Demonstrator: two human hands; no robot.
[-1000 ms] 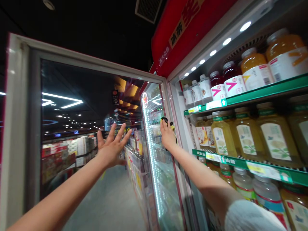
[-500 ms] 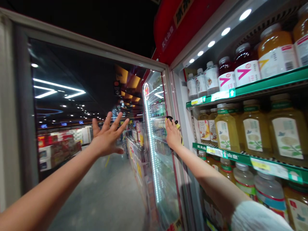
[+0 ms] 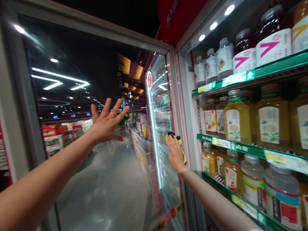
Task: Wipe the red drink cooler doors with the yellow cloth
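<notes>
My left hand (image 3: pixel 107 123) lies against the glass of the open cooler door (image 3: pixel 79 179), palm to the pane and fingers spread. It holds nothing. My right hand (image 3: pixel 176 154) is near the hinge side of the same door, its fingers stretched over a yellow and black pad (image 3: pixel 184 157) pressed to the glass. The hand covers most of the pad, so its exact kind cannot be made out. Black loops show above the fingertips, and yellow shows at the edges.
On my right, the lit cooler shelves (image 3: pixel 216 141) carry bottled drinks, among them yellow tea bottles (image 3: pixel 237 120). The door's metal frame (image 3: pixel 96 27) surrounds the pane. Through the glass appear another lit cooler (image 3: pixel 155 128), a store aisle (image 3: pixel 115 183) and stacked goods.
My right hand and the yellow and black pad have moved down along the glass. The left hand stays spread on the pane. The view has tilted slightly, showing more of the lower shelves.
</notes>
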